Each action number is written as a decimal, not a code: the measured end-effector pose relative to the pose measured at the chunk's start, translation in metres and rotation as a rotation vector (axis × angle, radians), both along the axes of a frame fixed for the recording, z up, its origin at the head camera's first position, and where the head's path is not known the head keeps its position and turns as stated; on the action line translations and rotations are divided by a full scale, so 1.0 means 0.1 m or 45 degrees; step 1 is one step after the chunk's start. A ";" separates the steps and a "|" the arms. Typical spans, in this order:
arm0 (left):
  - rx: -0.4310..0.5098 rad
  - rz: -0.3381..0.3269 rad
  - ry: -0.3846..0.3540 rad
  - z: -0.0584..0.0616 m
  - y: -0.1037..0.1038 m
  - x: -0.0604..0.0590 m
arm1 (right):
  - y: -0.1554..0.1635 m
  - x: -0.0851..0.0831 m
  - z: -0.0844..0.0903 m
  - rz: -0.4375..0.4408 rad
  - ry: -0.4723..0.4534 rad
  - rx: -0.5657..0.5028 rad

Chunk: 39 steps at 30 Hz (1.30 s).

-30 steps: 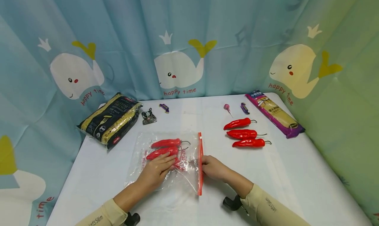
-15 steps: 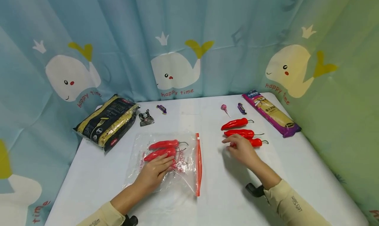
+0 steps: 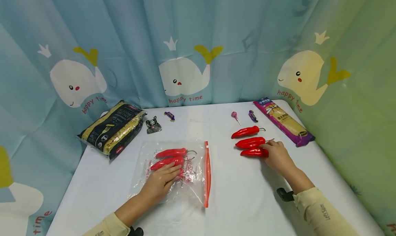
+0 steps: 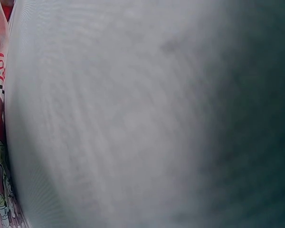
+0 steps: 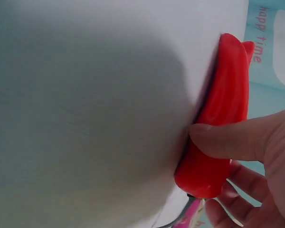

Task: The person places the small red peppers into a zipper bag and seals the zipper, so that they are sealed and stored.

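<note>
A clear zip bag (image 3: 191, 191) with a red zip edge lies flat, its opening side toward the right. Red chili peppers (image 3: 169, 153) are inside it, one partly covered by my left hand (image 3: 159, 182). That hand rests on the bag with its fingers fairly straight. Over on the right, three more peppers lie in a row, and my right hand (image 3: 278, 157) holds the nearest chili pepper (image 3: 254, 153) near its stem end. In the right wrist view the thumb presses one side of this pepper (image 5: 223, 95), with the fingers on its far side.
Behind the row are a pink lollipop (image 3: 235, 116), a purple wrapped candy (image 3: 252, 115) and a long purple noodle pack (image 3: 284, 121). At the back left lie a black and yellow pasta bag (image 3: 112, 127), a black packet (image 3: 153, 125) and another wrapped candy (image 3: 169, 116).
My right hand has left the bag's red zip edge, moved right over the loose peppers and taken hold of the nearest one. The left hand has stayed on the bag.
</note>
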<state>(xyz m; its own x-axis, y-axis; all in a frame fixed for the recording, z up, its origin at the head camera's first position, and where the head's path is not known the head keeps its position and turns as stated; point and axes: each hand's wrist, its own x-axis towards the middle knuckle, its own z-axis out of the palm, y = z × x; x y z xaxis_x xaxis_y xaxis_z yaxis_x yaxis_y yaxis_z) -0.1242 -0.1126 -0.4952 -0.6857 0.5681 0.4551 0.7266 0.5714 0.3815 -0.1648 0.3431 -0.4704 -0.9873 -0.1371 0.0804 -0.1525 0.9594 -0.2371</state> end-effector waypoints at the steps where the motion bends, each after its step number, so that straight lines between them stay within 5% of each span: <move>1: 0.009 0.000 0.003 0.00 0.00 0.00 | 0.00 0.00 -0.01 0.002 0.017 0.010; 9: -0.010 0.012 0.008 0.00 0.01 -0.01 | -0.23 0.04 0.13 0.050 -0.029 -0.075; 15: -0.016 0.012 0.005 0.01 0.01 0.00 | -0.61 0.12 0.22 0.201 -0.046 -0.106; 23: -0.021 0.013 -0.028 0.02 0.01 0.01 | -1.05 0.20 0.09 0.336 -0.034 -0.004; 39: 0.000 -0.013 0.011 0.00 0.04 0.02 | -1.53 0.18 -0.23 0.406 -0.020 -0.362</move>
<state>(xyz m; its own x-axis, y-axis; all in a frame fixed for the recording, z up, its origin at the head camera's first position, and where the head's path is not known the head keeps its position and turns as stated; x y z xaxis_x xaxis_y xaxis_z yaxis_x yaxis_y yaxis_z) -0.1225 -0.1091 -0.4954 -0.6758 0.5753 0.4608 0.7358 0.5637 0.3753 -0.1467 0.1898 -0.4932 -0.9004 -0.4106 0.1441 -0.4254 0.7607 -0.4903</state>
